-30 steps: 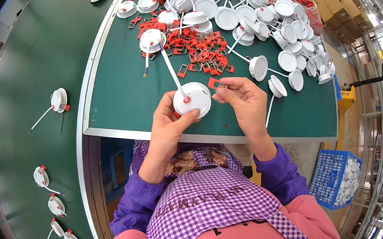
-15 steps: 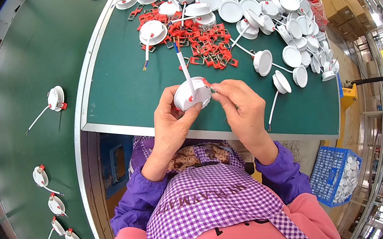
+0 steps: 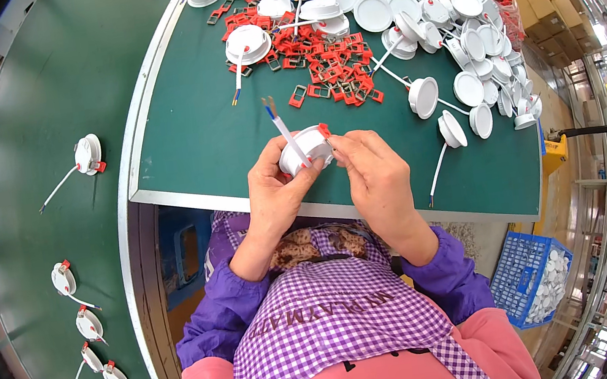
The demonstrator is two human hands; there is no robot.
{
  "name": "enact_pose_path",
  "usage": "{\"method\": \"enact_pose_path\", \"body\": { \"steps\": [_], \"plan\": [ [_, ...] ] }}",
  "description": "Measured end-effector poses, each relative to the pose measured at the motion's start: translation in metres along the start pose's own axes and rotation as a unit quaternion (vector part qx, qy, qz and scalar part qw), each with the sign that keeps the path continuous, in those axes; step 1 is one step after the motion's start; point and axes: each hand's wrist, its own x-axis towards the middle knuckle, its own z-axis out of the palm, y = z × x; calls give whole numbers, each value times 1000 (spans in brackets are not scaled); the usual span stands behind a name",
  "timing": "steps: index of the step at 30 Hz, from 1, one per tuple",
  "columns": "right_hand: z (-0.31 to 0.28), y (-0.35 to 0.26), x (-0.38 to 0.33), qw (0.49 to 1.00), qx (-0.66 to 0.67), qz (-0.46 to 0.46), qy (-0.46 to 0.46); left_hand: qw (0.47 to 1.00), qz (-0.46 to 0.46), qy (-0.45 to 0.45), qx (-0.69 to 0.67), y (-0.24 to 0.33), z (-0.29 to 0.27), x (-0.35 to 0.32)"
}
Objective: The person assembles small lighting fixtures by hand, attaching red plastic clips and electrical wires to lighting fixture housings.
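Note:
Over the front edge of the green table, my left hand (image 3: 276, 185) is closed round a round white downlight (image 3: 311, 145). A white cable with bare wire ends stands up from its back. My right hand (image 3: 374, 169) pinches at a red spring clip (image 3: 324, 131) on the light's right rim; the fingertips hide part of the clip. Beyond my hands lies a heap of red clips with metal springs (image 3: 338, 70). Many more white downlights (image 3: 424, 98) are piled at the back and right, some with cables trailing.
A second green surface (image 3: 29, 202) runs along the left, carrying several downlights with clips (image 3: 88, 155). A metal edge strip (image 3: 190, 202) borders my table (image 3: 190, 143). At the lower right stands a blue crate (image 3: 518, 276) holding small white parts. Cardboard boxes (image 3: 553, 18) are stacked far right.
The downlight in my left hand has tilted, its cable now leaning further left. My right hand has shifted slightly left and stays at the clip. The table's contents appear slightly shifted in view.

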Motion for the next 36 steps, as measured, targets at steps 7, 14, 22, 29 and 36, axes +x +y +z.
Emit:
{"method": "enact_pose_path", "body": {
  "steps": [7,14,22,29,36],
  "plan": [
    [7,6,-1,998,-53,-30,9,999,10,-7,-49,-10,-3,4],
    [13,13,2,996,-57,-73,16,998,6,-39,-57,-13,-11,10],
    [7,5,6,999,22,44,8,994,5,-75,-78,-15,-20,7],
    [7,11,5,996,36,80,-34,990,-36,-120,-59,-8,-33,11],
    [9,-15,13,997,33,60,-33,978,-1,-116,-175,-14,-40,12]
  ]
}}
